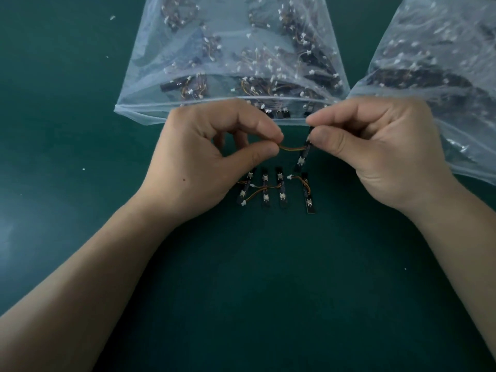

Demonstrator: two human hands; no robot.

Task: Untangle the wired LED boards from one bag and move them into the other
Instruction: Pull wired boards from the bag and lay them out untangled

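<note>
A dark green worktop (67, 130) fills the view. Two clear plastic bags lie on it at the far side. The centre bag (230, 49) has its open mouth facing the person and is packed with tangled black LED boards, thin wires and white connectors. The right bag (442, 63) sits just beside it, also holding boards, and runs out of view at the right edge.

Both hands are raised just in front of the centre bag's mouth. The right hand (375, 151) pinches the top end of a held LED board (304, 154) between thumb and forefinger, and the board hangs tilted. The left hand (212, 157) pinches that board's orange-yellow wire (291, 149), which arcs between the two hands.

Below the hands, four loose LED boards (281, 187) lie roughly side by side on the worktop, their wires crossing. A few white specks (112, 18) dot the worktop at left.
</note>
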